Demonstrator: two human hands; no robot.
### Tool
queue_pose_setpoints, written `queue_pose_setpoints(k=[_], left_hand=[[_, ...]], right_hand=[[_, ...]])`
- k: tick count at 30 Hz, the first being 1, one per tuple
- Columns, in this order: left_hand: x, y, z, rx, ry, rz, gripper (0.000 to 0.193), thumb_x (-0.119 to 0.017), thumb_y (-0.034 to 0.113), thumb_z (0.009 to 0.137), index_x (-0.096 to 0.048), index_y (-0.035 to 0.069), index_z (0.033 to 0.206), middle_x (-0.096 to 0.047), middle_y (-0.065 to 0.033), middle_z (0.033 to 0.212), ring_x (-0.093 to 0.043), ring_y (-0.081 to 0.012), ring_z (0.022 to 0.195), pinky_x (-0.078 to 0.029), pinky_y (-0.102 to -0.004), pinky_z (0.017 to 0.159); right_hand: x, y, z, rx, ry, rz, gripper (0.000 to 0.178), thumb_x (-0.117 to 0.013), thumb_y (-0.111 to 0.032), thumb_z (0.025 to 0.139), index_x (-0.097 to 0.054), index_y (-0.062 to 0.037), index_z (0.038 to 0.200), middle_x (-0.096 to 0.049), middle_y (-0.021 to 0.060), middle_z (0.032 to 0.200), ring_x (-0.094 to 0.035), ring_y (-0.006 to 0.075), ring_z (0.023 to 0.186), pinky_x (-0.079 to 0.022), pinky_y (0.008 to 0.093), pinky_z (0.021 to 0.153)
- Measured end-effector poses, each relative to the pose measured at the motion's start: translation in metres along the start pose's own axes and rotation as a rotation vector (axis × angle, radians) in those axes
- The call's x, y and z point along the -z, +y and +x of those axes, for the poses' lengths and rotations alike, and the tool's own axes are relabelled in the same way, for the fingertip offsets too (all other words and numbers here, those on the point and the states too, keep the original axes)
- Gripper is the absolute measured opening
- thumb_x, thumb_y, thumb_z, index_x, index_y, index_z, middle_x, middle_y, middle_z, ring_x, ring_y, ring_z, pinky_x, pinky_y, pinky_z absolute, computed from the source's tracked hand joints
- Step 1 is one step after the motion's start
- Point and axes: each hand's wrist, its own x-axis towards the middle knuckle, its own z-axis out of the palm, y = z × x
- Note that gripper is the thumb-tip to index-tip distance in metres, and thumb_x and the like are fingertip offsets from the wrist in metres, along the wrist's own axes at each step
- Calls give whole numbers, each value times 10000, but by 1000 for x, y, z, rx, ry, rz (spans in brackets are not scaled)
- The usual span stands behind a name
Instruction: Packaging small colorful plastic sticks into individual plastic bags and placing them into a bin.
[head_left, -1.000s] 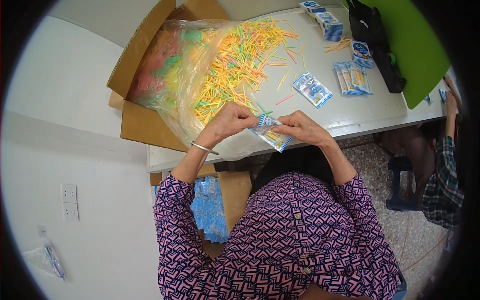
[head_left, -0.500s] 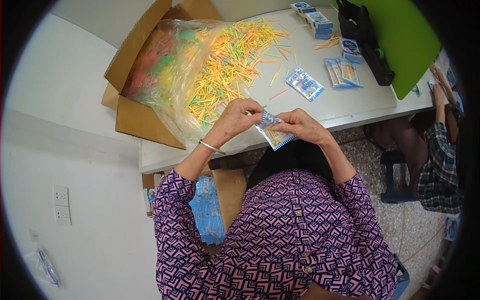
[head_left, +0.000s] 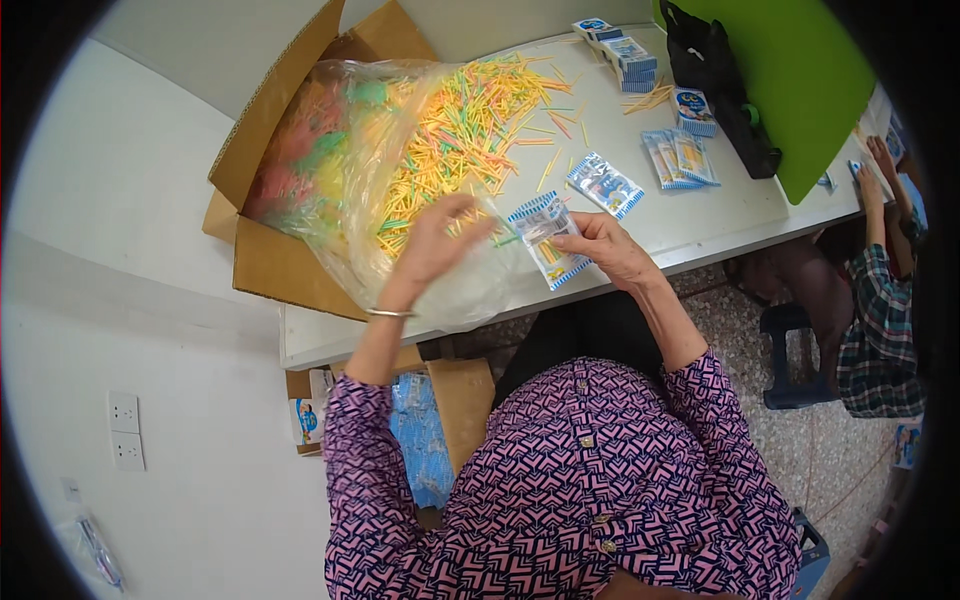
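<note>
My right hand (head_left: 618,252) pinches a small clear packet (head_left: 535,212) with blue-and-white striped ends, its thumb on the front. Yellow sticks show through the lower part of the packet. My left hand (head_left: 432,245), with a bangle on its wrist, is apart from the packet and blurred; its fingers look spread and nothing shows in them. It hovers at the near edge of a heap of thin coloured sticks (head_left: 470,130), mostly yellow with some pink and green. Just beyond my right hand, a similar packet (head_left: 606,186) lies flat on the table (head_left: 700,222).
A cardboard box (head_left: 285,262) on its side has a clear plastic bag (head_left: 365,215) spilling the sticks. Filled packets (head_left: 682,160), stacked packets (head_left: 632,62) and a black holder (head_left: 735,110) stand by a green panel (head_left: 790,90). Below the table sits a box of blue packets (head_left: 420,430). A co-worker's sleeve (head_left: 878,330) is at right.
My left hand has let go of the packet's top and moved left toward the sticks. The packet stays in my right hand, now turned more upright with its striped top spread flat.
</note>
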Motion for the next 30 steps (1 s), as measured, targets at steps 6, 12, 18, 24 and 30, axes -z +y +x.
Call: queue_pose_setpoints(k=[6,12,18,24,30], left_hand=[[-44,8,2,236,-221,-760,231,-655,108,863,-631,-16,1056,-662,-47,958,-589,-81,845,-478,-232,775],[-50,12,21,295,-242,-852,257,-660,103,855,-611,-3,1084,-659,-39,952,-584,-70,847,-473,-224,771],[-65,5,32,268,-247,-675,308,-665,93,848,-567,-9,1122,-637,-33,998,-575,-70,886,-475,-222,775],[-65,29,27,239,-145,-936,432,-643,42,853,-446,-1,1234,-580,-83,1059,-559,-90,898,-472,-226,806],[-57,17,18,320,-168,-902,390,-621,26,863,-466,6,1221,-592,-70,1056,-564,-94,935,-462,-219,830]], right_hand=[[-2,0,10,-122,-15,30,324,-670,-138,841,-622,26,1116,-669,63,1007,-622,92,864,-490,240,790],[12,11,23,-178,-22,22,273,-670,-134,844,-651,35,1057,-682,83,957,-633,107,834,-493,239,782],[13,3,19,-138,54,-28,276,-654,-158,864,-649,31,1066,-673,45,933,-603,73,819,-478,216,744],[47,-15,-4,-47,257,-380,255,-639,-173,877,-653,5,1059,-652,1,888,-558,37,789,-445,182,720],[172,-70,-42,180,562,-433,272,-633,-232,877,-660,-6,1025,-662,44,952,-595,68,862,-466,234,744]])
